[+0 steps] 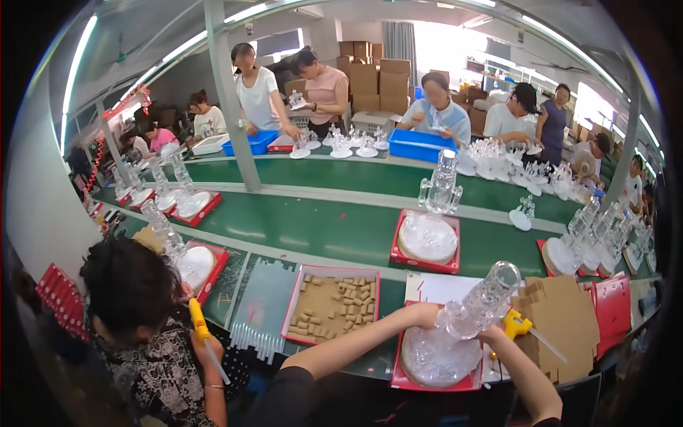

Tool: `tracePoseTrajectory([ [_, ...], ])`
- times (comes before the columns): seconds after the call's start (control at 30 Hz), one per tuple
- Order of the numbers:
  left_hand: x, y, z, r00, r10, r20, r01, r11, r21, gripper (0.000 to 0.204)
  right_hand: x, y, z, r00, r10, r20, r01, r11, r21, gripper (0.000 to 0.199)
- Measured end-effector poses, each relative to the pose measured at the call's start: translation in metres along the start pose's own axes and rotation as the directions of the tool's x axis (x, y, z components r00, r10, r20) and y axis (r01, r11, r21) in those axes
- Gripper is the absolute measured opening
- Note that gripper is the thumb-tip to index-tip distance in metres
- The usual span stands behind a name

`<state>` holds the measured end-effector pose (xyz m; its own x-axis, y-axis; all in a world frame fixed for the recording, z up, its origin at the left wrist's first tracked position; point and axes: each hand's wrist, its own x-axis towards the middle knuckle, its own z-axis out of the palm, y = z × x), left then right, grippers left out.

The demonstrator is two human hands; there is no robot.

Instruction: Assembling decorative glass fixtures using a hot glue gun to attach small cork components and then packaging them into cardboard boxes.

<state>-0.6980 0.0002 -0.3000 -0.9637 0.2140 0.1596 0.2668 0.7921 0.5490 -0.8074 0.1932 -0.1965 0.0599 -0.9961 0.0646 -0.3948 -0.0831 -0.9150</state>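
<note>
A tall clear tower-shaped ornament leans to the right above a white round base, which sits in a red box tray. My left hand is against the left side of the ornament's lower part. On the other side, my right hand grips the same lower part. Clear plastic hides most of my fingers on both hands. A yellow glue gun with a clear glue stick lies just right of my right hand, on flat cardboard.
Left of my arms are a box of small tan cylinders and a pile of clear glue sticks. A co-worker at left holds another yellow glue gun. Another ornament stands ahead on the green conveyor belt; several people work beyond.
</note>
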Motion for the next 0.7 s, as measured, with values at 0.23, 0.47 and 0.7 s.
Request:
tracePoseTrajectory([
  [0.23, -0.073, 0.149, -0.106, 0.831, -0.417, -0.368, 0.304, 0.895, -0.327, 0.025, -0.062, -0.079, -0.028, 0.856, 0.349, -0.381, -0.394, 0.918, -0.045, 0.032],
  [0.47, -0.144, 0.256, -0.049, 0.902, -0.299, -0.310, 0.289, 0.954, -0.079, 0.022, -0.147, -0.161, 0.036, 0.832, 0.434, -0.346, -0.546, 0.752, -0.370, 0.024],
  [0.7, -0.131, 0.286, -0.049, 0.885, -0.444, -0.140, 0.465, 0.831, 0.304, 0.046, -0.144, -0.129, 0.053, 0.801, 0.575, -0.166, -0.550, 0.598, -0.583, 0.034],
])
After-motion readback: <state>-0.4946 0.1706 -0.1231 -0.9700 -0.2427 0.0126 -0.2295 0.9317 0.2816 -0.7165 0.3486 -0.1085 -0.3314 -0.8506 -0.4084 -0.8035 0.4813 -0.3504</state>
